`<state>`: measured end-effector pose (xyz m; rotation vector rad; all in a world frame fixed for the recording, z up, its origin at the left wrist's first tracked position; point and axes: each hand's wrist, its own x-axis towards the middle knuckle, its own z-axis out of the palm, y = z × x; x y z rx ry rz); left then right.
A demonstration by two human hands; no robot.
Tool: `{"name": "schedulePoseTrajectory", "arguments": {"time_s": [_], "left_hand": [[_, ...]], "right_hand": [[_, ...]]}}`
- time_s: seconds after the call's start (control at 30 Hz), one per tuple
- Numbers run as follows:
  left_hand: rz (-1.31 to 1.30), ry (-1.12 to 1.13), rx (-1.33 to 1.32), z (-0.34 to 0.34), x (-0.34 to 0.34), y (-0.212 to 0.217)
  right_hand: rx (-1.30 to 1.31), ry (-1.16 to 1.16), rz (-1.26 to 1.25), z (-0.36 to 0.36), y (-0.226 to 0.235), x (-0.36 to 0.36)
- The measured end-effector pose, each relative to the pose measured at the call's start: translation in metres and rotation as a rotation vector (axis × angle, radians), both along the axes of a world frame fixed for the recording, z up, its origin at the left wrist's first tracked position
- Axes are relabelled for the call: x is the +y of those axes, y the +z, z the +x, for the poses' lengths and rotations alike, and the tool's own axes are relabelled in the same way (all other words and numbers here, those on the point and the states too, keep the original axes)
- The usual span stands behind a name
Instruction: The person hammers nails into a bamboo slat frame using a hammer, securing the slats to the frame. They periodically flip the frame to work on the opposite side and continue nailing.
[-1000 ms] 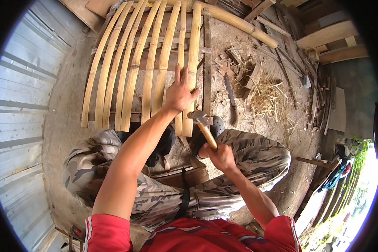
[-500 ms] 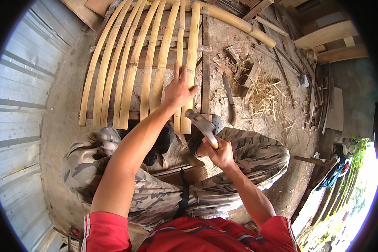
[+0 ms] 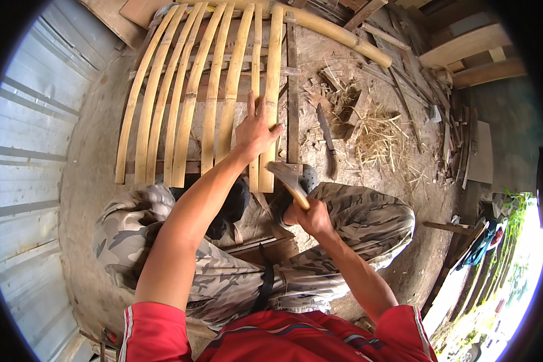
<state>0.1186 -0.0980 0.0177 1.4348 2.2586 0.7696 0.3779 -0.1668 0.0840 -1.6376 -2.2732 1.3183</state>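
- The left hand (image 3: 256,133) spreads, unclenched, over a broad yellow split-bamboo slat (image 3: 274,66), rightmost in the row lying across a dark wooden frame (image 3: 292,96).
- The right hand (image 3: 315,218) has its grip clenched around a wooden-handled, metal-headed hammer (image 3: 288,181) by the slat's near end; contact is hard to judge.
- The slat looks light, stiff yet springy, slick-faced; a flat palm across its width suits.
- The hammer seems head-heavy, best held low on the handle.

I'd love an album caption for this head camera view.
Left hand on the bamboo slats, right hand gripping a hammer, a long knife lying on the floor nearby.
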Motion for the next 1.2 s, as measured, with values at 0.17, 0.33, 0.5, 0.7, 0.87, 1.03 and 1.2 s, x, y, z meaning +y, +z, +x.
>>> {"name": "schedulePoseTrajectory", "arguments": {"time_s": [0.17,0.33,0.5,0.7,0.87,1.03,1.2], "left_hand": [[0.005,-0.017,-0.009,-0.004,-0.002,0.002],[-0.060,-0.032,-0.003,0.004,0.001,0.007],[0.017,-0.018,-0.035,0.000,-0.003,-0.001],[-0.044,-0.005,-0.005,-0.002,-0.003,-0.001],[-0.023,-0.029,-0.044,0.002,0.000,0.002],[0.128,-0.010,-0.046,-0.007,-0.008,-0.013],[-0.070,-0.003,-0.060,-0.001,-0.002,0.005]], "right_hand": [[-0.144,0.061,0.169,-0.007,0.013,0.012],[0.246,-0.096,0.073,0.000,0.002,0.003],[-0.114,0.094,0.265,-0.001,-0.004,0.015],[0.114,0.045,0.153,-0.012,0.027,0.006],[0.001,-0.018,0.133,0.006,-0.011,0.004],[-0.105,-0.026,0.161,-0.003,0.000,0.010],[0.079,-0.046,0.063,-0.009,0.021,0.003]]}}
